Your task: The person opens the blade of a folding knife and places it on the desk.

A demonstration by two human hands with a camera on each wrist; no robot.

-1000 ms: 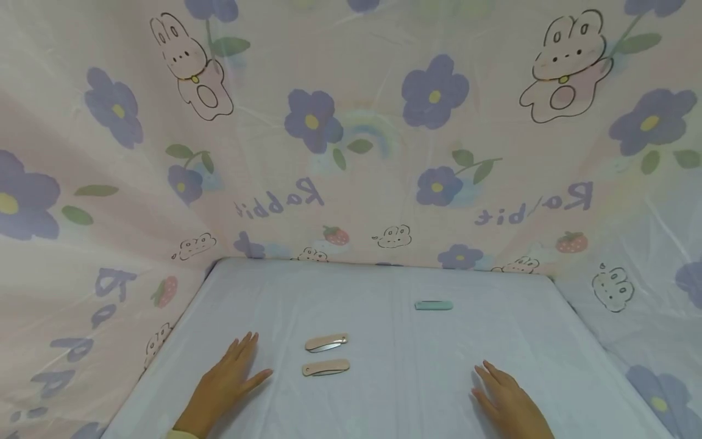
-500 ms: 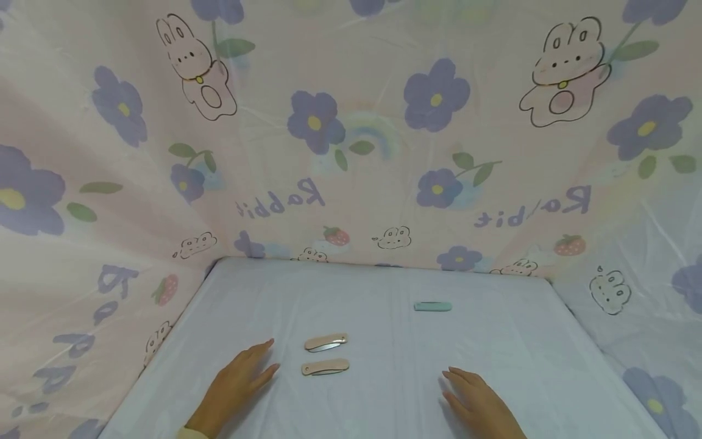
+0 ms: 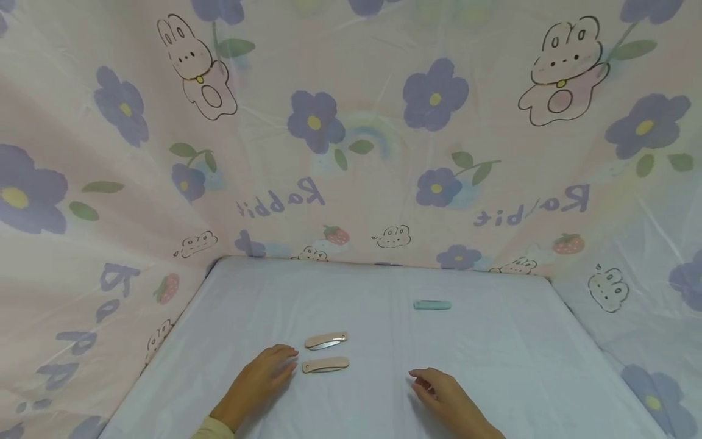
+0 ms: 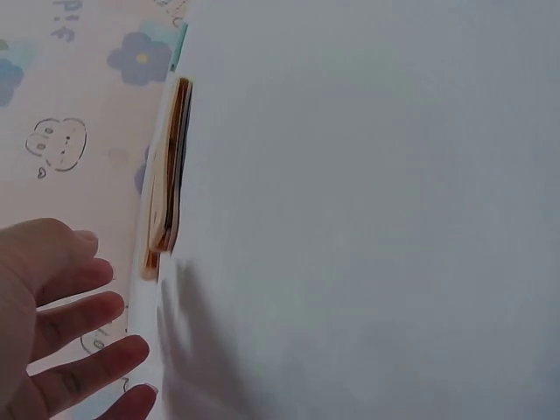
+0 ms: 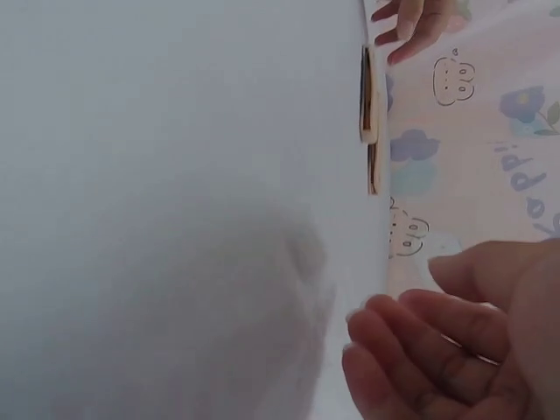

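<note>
Two beige folding knives lie one behind the other on the white table, each with its blade folded toward the handle. The rear knife [image 3: 326,340] shows more of its blade than the front knife [image 3: 326,365]. My left hand [image 3: 262,379] is just left of them, fingertips close to their ends, holding nothing. Loosely bent and holding nothing, my right hand [image 3: 446,399] hovers to the right of the front knife. Farther back on the right lies a mint-green folded knife [image 3: 432,305]. In the left wrist view the fingers [image 4: 92,315] are spread apart.
A white-covered table [image 3: 373,305] carries the knives. Behind it and on both sides hangs a pale curtain [image 3: 373,171] printed with rabbits, purple flowers and strawberries.
My left hand has moved right toward the beige knives. My right hand has moved left toward the middle, its fingers bending more. The knives have stayed in place.
</note>
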